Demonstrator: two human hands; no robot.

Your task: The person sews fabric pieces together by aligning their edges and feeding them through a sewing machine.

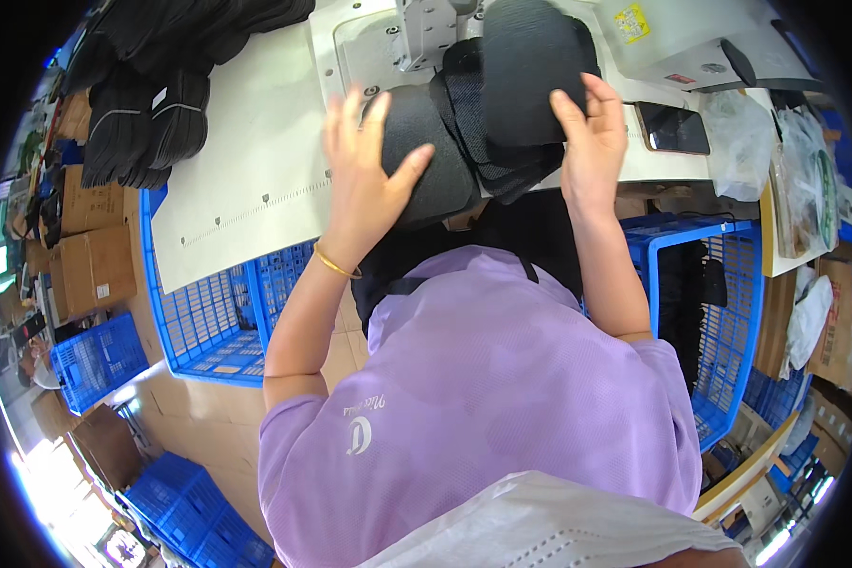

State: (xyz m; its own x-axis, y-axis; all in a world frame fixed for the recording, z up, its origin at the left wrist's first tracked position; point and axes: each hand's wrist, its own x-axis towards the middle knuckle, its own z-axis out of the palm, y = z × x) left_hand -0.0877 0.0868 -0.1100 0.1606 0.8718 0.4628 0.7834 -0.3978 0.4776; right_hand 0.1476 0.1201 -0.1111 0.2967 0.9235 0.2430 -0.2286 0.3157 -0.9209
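Note:
My left hand (362, 170) has its fingers spread, slightly smeared at the tips. Its thumb lies over a dark grey rounded pad (435, 156) at the table's front edge, and nothing is gripped in it. With thumb and fingers, my right hand (594, 142) pinches the right edge of a black oblong pad (530, 80) with rounded corners. That pad is raised over several overlapping black textured pads (469, 95), which partly hide one another. Behind them stands the metal head of a sewing machine (429, 33) on its plate.
Banded bundles of black pads (142, 123) pile up at the table's left. A phone (673, 128) and clear plastic bags (736, 142) lie on the right. Blue crates (208, 322) stand under the table's left side, and another blue crate (753, 312) holding dark material is at right.

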